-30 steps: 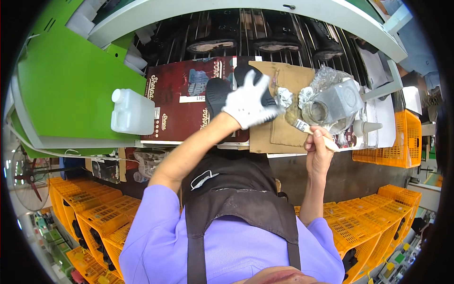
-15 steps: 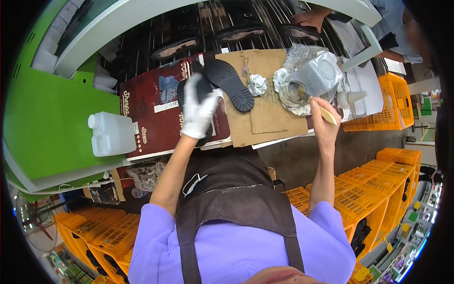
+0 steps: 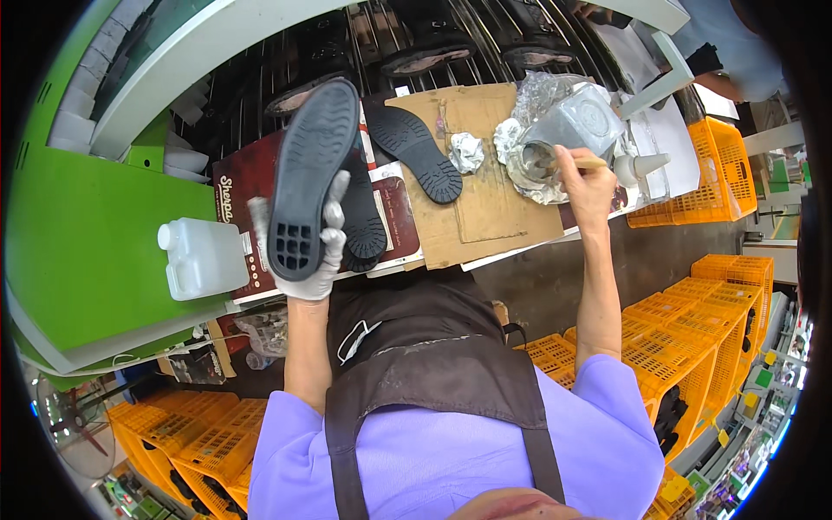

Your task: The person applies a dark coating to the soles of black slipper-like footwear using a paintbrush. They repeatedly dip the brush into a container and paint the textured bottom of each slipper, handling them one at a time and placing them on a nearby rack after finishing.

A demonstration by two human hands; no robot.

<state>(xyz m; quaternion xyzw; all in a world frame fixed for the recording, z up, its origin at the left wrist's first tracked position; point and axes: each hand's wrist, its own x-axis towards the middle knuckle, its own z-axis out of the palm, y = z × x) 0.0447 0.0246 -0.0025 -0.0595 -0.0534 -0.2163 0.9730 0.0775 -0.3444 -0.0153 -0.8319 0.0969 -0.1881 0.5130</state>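
Observation:
My left hand (image 3: 305,284), in a white glove, is closed around the heel end of a dark shoe sole (image 3: 314,165). The sole's smooth inner side faces up, with a square grid at the heel. Below and right of it lie more black soles (image 3: 366,224), partly covered. Another black sole (image 3: 414,152), tread up, rests across the cardboard's left edge. My bare right hand (image 3: 588,191) grips a brush (image 3: 591,162) by its pale handle. Its head is down in a round cup (image 3: 537,158) wrapped in crumpled white material; the bristles are hard to see.
Brown cardboard (image 3: 507,217) covers the bench middle, bearing a crumpled white wad (image 3: 466,152). Behind the cup leans a clear container (image 3: 581,121), near a white nozzle bottle (image 3: 640,167). A white jug (image 3: 204,260) stands left. Black shoes (image 3: 426,59) sit on rollers beyond. Another person's sleeve (image 3: 715,39) shows far right.
My left hand has picked up a sole from the pile and moved left and nearer with it. The brush stays at the cup, its handle now more level. The other person's hand has left the shoe.

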